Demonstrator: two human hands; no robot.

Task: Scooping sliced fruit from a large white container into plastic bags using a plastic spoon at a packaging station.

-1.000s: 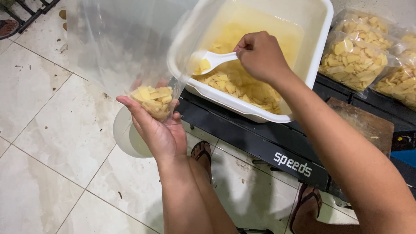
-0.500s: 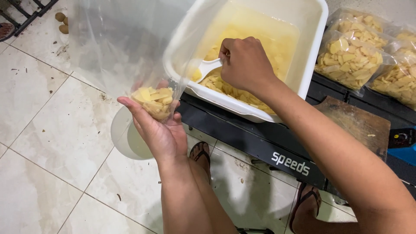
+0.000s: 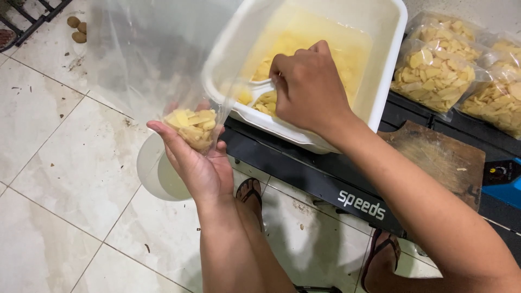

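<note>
The left hand (image 3: pixel 198 163) is cupping, palm up and half open, the bottom of a clear plastic bag (image 3: pixel 157 59) holding pale yellow cut pieces (image 3: pixel 192 126). The right hand (image 3: pixel 309 89) is gripping a white plastic spoon (image 3: pixel 259 89) with closed fingers inside the white rectangular plastic tub (image 3: pixel 380 70) of the same yellow pieces, just beside the bag.

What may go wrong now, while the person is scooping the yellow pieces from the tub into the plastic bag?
1. The clear plastic bag rests only on the open left hand, so it might slip or sag.
2. The white spoon in the right hand must cross a gap to the bag, so pieces may fall on the tiled floor.
3. The white tub looks tilted and could slide.
</note>
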